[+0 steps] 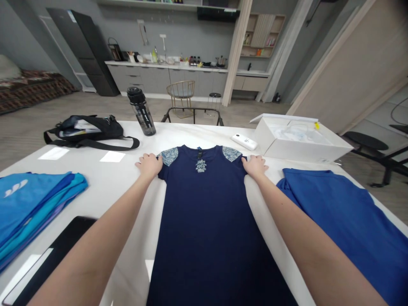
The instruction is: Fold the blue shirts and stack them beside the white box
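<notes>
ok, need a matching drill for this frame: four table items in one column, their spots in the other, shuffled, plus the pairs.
Items
1. navy shirt
2. water bottle
3. white box
4. black bag

Places
A. far left of the table, strap trailing right
B. flat in the middle, left hand and right hand at its sleeves
C. far right, lid open
D. upright at the far edge, just right of the bag

Pairs: 1-B, 2-D, 3-C, 4-A
</notes>
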Action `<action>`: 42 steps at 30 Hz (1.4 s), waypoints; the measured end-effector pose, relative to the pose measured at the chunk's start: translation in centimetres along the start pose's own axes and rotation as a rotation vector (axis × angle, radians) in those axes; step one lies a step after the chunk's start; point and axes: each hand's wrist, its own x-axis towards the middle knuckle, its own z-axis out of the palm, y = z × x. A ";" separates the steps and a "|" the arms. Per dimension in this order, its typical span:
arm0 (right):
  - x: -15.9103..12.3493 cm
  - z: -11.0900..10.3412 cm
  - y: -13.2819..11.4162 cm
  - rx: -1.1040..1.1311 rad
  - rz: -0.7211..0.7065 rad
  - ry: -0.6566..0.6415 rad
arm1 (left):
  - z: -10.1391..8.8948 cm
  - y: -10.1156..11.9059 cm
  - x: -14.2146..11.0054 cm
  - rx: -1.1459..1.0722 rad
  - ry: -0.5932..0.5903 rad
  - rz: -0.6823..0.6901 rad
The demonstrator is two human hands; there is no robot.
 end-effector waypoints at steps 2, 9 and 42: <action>0.8 0.2 0.4 0.013 0.006 -0.046 | 0.0 -0.7 0.6 0.009 -0.065 0.027; 0.4 -0.1 -0.8 0.076 -0.002 -0.020 | 0.0 -1.0 1.8 -0.349 -0.005 0.071; -23.7 -4.7 4.1 -0.078 -0.646 -0.284 | -3.0 3.3 -26.9 0.001 -0.169 0.708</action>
